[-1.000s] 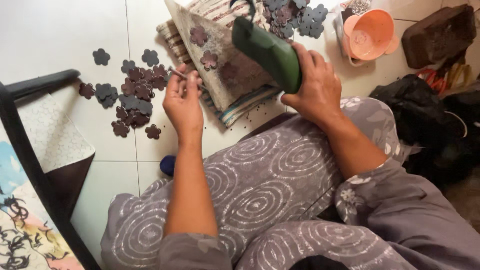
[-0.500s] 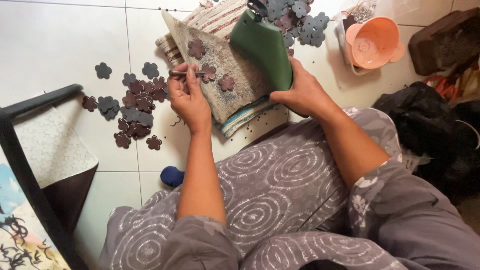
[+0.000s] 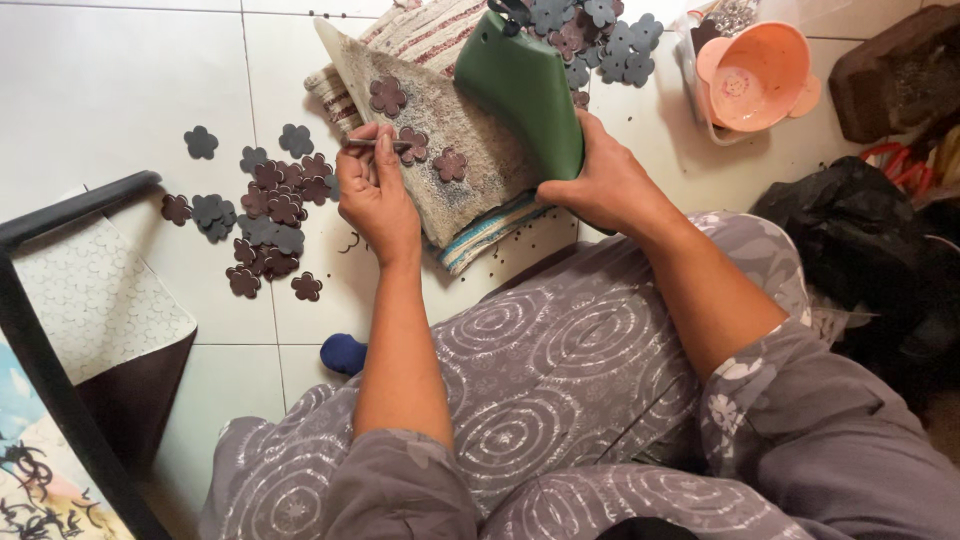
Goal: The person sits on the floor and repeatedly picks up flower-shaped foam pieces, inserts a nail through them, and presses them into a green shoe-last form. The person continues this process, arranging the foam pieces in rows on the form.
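You are sitting on a white tiled floor (image 3: pixel 120 90) with your knees up, both hands working over a worn, speckled board (image 3: pixel 470 160) that is lying tilted on a folded striped cloth (image 3: pixel 490 228).

Your left hand (image 3: pixel 378 195) is closing its fingers and thumb around a thin metal tool (image 3: pixel 372 143), holding it level with its tip pointing at a brown flower-shaped cutout (image 3: pixel 412 145) on the board. Two more brown cutouts are lying on the same board: one higher up (image 3: pixel 387 95) and one just to the right (image 3: pixel 450 164).

Your right hand (image 3: pixel 610 185) is gripping the lower end of a green shoe last (image 3: pixel 522 90), fingers wrapped fully around its edge, standing it tilted against the right part of the board. The last is touching the board; whether its base is resting on the cloth cannot be told.

A loose pile of brown and grey flower cutouts (image 3: pixel 262 215) is lying on the tiles just left of your left hand. A second heap of grey and brown cutouts (image 3: pixel 600 40) is lying beyond the last. An orange plastic bowl (image 3: pixel 755 75) is sitting to the right of that heap, well apart from both hands. A dark brick-like block (image 3: pixel 890 70) is lying at the far right. A black bag (image 3: pixel 860 240) is lying beside your right forearm. A black-framed stool (image 3: pixel 70 300) is standing at the left edge.
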The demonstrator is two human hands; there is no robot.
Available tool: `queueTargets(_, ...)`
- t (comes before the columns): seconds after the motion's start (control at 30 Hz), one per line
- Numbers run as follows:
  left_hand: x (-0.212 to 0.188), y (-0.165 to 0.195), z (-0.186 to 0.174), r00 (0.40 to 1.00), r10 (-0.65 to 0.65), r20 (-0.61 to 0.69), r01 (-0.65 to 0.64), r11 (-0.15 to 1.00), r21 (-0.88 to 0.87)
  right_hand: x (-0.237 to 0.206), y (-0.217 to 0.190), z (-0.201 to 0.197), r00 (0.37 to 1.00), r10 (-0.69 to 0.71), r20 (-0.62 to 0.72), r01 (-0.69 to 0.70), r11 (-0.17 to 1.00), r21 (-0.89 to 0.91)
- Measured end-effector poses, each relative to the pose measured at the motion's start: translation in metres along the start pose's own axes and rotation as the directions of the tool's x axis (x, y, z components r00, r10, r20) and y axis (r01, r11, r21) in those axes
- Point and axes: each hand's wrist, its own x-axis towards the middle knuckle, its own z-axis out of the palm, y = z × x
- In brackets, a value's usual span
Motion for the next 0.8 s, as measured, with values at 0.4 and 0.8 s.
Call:
queueTargets(0.4,0.005,0.044,0.005,0.969,0.13,0.208,-0.225,0.811,0.54,0.002,-0.001,0.0,1.0,0.012,0.015,-0.012,1.0,0.0)
queueTargets(0.8,0.003,0.032,-0.002,0.967,0.17,0.191,-0.249,0.796,0.552,-0.019,-0.028,-0.004,0.995,-0.087,-0.048,0.074,0.972,-0.222)
